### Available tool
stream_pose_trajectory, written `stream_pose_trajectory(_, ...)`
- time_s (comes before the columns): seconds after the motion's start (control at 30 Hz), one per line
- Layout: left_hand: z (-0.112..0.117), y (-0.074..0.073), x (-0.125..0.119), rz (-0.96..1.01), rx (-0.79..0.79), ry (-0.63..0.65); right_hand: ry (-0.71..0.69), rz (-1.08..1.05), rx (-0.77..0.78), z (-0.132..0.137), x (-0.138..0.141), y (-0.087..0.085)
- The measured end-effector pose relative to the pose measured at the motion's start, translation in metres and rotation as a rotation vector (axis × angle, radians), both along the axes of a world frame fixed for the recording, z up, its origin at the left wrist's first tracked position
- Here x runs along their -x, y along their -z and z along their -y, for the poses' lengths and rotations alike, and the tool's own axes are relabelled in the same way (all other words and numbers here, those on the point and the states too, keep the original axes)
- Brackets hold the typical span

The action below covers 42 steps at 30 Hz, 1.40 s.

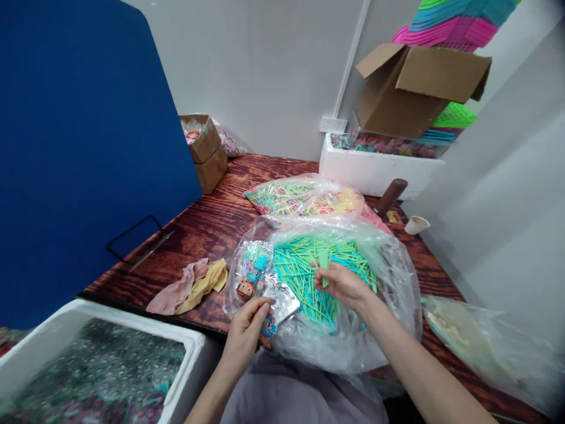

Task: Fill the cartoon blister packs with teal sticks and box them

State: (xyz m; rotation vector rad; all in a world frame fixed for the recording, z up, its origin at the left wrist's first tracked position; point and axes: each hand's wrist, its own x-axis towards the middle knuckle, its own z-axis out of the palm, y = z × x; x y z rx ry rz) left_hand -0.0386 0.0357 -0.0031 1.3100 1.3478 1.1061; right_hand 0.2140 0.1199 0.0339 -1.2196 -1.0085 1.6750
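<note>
A clear plastic bag (392,294) lies open on the wooden table (212,218), full of thin teal and green sticks (300,265). My right hand (342,285) is inside the bag, its fingers pinched on a green stick (324,262). My left hand (247,330) is at the bag's near left edge, closed on a small shiny packet (282,303) with a cartoon toy at its lower end. More small cartoon toys (251,274) lie in the bag's left part.
A second bag of mixed coloured sticks (300,197) lies behind. White foam boxes sit at near left (101,353) and far right (375,171). Cloth rags (189,285), a blue panel (79,147), cardboard boxes (205,150), a brown cylinder (391,195) and a paper cup (416,224) surround.
</note>
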Motion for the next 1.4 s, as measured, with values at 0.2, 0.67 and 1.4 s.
stream_pose_trajectory(0.2,0.002,-0.015,0.002,-0.063,-0.101,0.082,-0.328,0.049,-0.145,0.02,0.026,-0.031)
stream_pose_trajectory(0.67,0.013,-0.012,-0.006,-0.034,-0.117,0.149,-0.081,-0.232,-0.179,0.044,0.059,-0.054)
stream_pose_trajectory(1.4,0.012,-0.014,-0.015,0.029,-0.18,0.11,-0.007,-0.194,-0.058,0.065,0.085,-0.052)
